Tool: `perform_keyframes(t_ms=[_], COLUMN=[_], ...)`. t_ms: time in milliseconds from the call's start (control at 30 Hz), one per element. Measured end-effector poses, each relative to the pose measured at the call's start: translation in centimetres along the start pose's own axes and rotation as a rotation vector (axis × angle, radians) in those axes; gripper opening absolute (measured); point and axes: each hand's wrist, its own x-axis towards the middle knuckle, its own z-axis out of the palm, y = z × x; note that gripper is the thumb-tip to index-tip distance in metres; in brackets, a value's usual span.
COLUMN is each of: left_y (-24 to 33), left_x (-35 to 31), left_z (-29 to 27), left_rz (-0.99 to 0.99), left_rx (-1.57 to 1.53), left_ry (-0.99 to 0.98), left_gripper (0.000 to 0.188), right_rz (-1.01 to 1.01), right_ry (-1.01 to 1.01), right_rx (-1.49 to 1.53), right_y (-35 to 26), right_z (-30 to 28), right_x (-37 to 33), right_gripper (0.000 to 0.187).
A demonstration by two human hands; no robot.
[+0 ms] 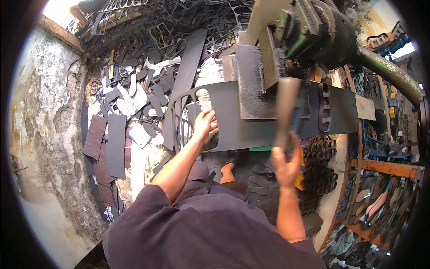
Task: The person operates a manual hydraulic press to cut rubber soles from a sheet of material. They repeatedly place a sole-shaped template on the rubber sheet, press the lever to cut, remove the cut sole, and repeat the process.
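A long black sheet [224,130], with sole-shaped holes cut through its left end, lies under the metal head of a press [248,85]. My left hand [206,127] is closed on the sheet's edge beside one of these holes. My right hand [287,161] has its fingers round the lower end of a long brown object [286,107], smeared by motion, in front of the press head. To the right, a sole-shaped cutting die [324,107] with crossbars rests on the sheet.
Cut soles and scraps [148,94] are heaped at the left, near black and brown strips [117,145]. Stacked sole-shaped pieces [319,150] stand below the sheet's right side. A thick green pipe [389,74] runs from the press. Shelves [387,169] hold more soles.
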Motion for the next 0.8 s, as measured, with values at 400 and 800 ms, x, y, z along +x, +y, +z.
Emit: perform_keyframes(t_ms=[400, 800], left_y=[0.3, 2.2], left_x=[3.6, 0.5], left_z=[-1.9, -2.0], left_rz=[-0.056, 0.119], left_rx=[-0.096, -0.03], left_ry=[-0.244, -0.319], left_gripper=[0.032, 0.053], right_rz=[-0.139, -0.099], right_ry=[0.027, -0.063], right_rx=[-0.633, -0.584], right_y=[4.2, 7.0], right_z=[21.2, 16.9], right_x=[-2.0, -6.4], right_gripper=[0.061, 0.088])
